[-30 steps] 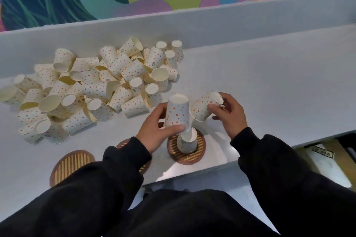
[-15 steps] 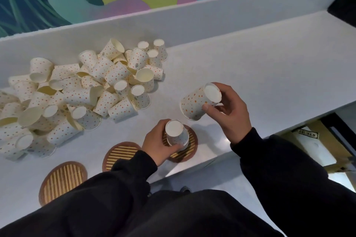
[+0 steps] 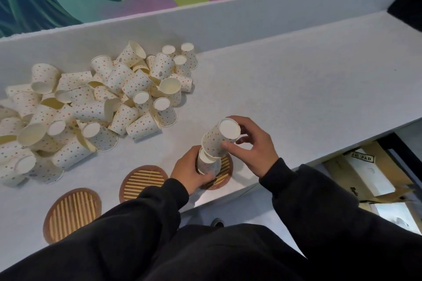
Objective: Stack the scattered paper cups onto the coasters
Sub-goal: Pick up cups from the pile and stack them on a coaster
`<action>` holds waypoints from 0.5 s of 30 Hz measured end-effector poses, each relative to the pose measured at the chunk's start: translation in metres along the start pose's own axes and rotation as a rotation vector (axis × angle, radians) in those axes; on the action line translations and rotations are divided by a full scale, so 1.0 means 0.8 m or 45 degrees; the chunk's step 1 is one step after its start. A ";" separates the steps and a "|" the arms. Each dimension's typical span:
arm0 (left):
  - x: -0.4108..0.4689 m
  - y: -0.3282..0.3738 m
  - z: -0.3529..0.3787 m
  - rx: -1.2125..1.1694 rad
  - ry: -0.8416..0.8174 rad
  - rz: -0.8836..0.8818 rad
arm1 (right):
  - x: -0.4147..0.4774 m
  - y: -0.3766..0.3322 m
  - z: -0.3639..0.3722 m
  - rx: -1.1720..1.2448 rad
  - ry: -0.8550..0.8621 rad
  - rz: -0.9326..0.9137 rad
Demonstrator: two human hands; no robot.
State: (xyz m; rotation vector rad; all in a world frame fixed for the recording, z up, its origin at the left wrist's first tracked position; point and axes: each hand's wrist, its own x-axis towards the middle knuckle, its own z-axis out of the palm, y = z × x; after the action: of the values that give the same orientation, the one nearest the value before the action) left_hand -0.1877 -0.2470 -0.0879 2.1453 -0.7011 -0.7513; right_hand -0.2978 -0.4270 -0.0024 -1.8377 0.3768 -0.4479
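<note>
While your left hand [image 3: 189, 169] curls round the short stack of upturned cups [image 3: 207, 165] to hold it steady on the right-most coaster [image 3: 226, 164], your right hand [image 3: 251, 146] pinches one more cup [image 3: 219, 138] by its sides, base up and tilted, its mouth right over the top of that stack. The tilt looks meant to let the rim catch the stack before you level it and press down, so I judge you are partway through nesting this cup. The steadying grip makes sense: light paper cups would tip or skid off the coaster at a sideways nudge. Left of that coaster lie a second coaster [image 3: 142, 181] and a third coaster [image 3: 72, 213], neither carrying cups, and further back on the same side sits the big heap of loose cups [image 3: 91, 102] on the worktop [image 3: 296, 89], so most of the job remains
</note>
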 end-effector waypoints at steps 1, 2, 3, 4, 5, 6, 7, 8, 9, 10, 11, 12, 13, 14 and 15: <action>0.000 0.000 0.000 0.016 0.001 0.005 | -0.001 0.002 0.002 0.000 -0.008 -0.003; 0.001 0.000 0.000 0.032 0.005 0.009 | -0.001 0.004 0.004 -0.004 -0.019 -0.008; 0.002 0.000 0.000 0.045 0.007 0.013 | -0.001 0.006 0.006 -0.013 -0.034 -0.010; 0.002 0.001 0.000 0.057 0.010 0.016 | -0.001 0.008 0.008 -0.030 -0.050 -0.012; 0.003 0.001 0.000 0.068 0.013 0.021 | -0.002 0.010 0.011 -0.055 -0.067 -0.017; 0.004 0.002 0.001 0.078 0.017 0.025 | -0.003 0.013 0.013 -0.088 -0.084 -0.022; 0.005 0.002 0.000 0.087 0.023 0.029 | -0.004 0.016 0.016 -0.119 -0.103 -0.024; 0.006 0.001 0.000 0.092 0.027 0.029 | -0.004 0.020 0.018 -0.146 -0.124 -0.023; 0.007 0.000 -0.001 0.090 0.025 0.026 | -0.005 0.024 0.021 -0.167 -0.145 -0.019; 0.008 0.000 -0.002 0.085 0.021 0.023 | -0.006 0.029 0.024 -0.182 -0.164 -0.012; 0.009 -0.001 -0.003 0.085 0.018 0.019 | -0.007 0.034 0.026 -0.191 -0.178 -0.002; 0.009 0.000 -0.003 0.089 0.016 0.019 | -0.008 0.040 0.029 -0.196 -0.187 0.007; 0.010 0.000 -0.003 0.089 0.017 0.020 | -0.010 0.046 0.032 -0.200 -0.193 0.015; 0.010 -0.001 -0.003 0.082 0.020 0.020 | -0.012 0.051 0.036 -0.206 -0.196 0.020; 0.010 0.000 -0.003 0.066 0.024 0.017 | -0.013 0.056 0.039 -0.215 -0.198 0.026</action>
State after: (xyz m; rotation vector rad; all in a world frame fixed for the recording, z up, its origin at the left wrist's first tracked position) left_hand -0.1808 -0.2508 -0.0890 2.1892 -0.7316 -0.7120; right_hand -0.2937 -0.4095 -0.0547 -2.0160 0.3345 -0.2631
